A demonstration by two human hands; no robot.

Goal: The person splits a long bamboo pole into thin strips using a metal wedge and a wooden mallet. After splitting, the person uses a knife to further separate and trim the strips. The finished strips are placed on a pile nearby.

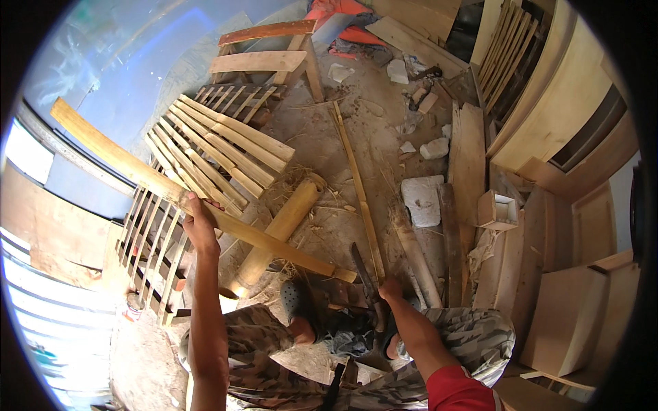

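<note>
My left hand [201,222] is closed around a wide, split bamboo slat [274,244], which slants from the upper left down toward my feet. It crosses above a thick round bamboo pole [277,229] on the ground. My right hand [391,289] is closed at the near end of a long, narrow bamboo strip [354,181] that stretches away across the floor. Just left of that hand, between my legs, a dark machete-like blade [364,268] stands tilted. The right fingers are partly hidden, and I cannot tell whether they touch the blade.
Several split bamboo slats [226,144] lie fanned out at the left, beside a slatted frame [152,240]. A wooden bench frame [260,63] stands farther back. At right are a white block [421,200], planks [466,164], a small open box [497,210] and wooden furniture parts [565,318].
</note>
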